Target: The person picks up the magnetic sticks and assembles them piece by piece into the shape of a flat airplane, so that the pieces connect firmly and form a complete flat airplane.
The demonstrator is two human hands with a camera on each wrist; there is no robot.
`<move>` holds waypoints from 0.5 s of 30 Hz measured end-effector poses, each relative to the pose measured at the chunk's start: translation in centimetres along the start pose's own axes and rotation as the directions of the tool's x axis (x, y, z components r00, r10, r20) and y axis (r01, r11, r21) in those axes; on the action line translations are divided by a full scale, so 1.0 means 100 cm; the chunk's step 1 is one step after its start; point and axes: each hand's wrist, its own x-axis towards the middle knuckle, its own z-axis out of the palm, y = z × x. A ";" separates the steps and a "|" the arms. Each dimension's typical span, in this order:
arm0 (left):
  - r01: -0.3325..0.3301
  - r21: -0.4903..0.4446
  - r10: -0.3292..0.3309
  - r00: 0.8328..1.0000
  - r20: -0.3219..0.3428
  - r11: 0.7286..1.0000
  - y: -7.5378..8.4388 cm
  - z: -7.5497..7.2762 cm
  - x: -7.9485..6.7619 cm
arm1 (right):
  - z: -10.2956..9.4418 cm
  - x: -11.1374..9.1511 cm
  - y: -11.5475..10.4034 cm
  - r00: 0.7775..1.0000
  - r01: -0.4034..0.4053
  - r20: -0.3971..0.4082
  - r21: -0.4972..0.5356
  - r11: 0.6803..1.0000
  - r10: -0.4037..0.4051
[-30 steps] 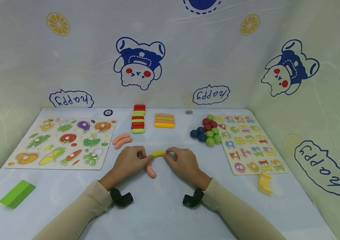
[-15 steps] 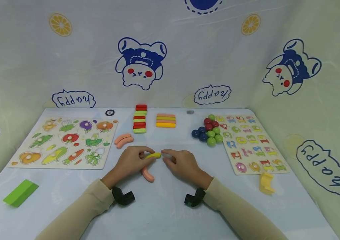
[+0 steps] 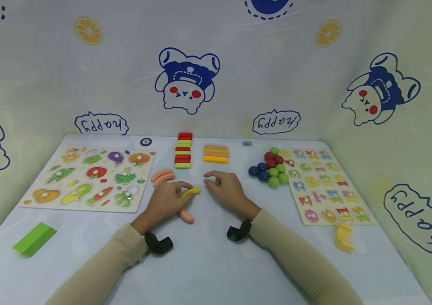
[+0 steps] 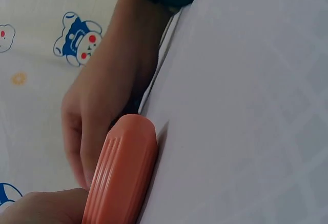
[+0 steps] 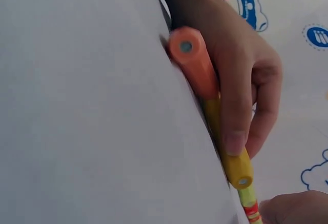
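Left grip (image 3: 167,199) snug round yellow stick (image 3: 196,190)

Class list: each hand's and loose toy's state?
Left hand, pinching curved yellow rod
Right hand, holding nothing
Curved yellow rod, held
Single pink rod, partly hidden
Pink rod pair, adjacent
Red-green rods, aligned
Pink-yellow rods, aligned
Balls, clustered
Green block, unheld
Yellow block, unheld

Two boards (image 3: 112,180), three curved sausages (image 3: 186,217), eleven visible balls (image 3: 271,164)

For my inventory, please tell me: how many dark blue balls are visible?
3, clustered: the left blue ball, the rear-right blue ball, and the front-right blue ball. None appears hidden.
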 end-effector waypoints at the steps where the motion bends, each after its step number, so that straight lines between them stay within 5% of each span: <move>1: -0.006 0.002 0.006 1.000 -0.004 1.000 0.000 0.000 0.000 | 0.003 0.006 -0.001 1.000 0.012 0.001 -0.001 1.000 -0.012; 5: 0.007 0.012 -0.006 1.000 -0.016 1.000 0.000 0.001 -0.001 | 0.012 0.028 -0.005 0.998 0.061 0.011 -0.013 0.998 -0.061; 15: -0.028 0.002 0.028 0.999 -0.046 1.000 0.000 0.000 0.000 | 0.026 0.064 -0.013 0.999 0.036 0.021 -0.047 0.998 -0.035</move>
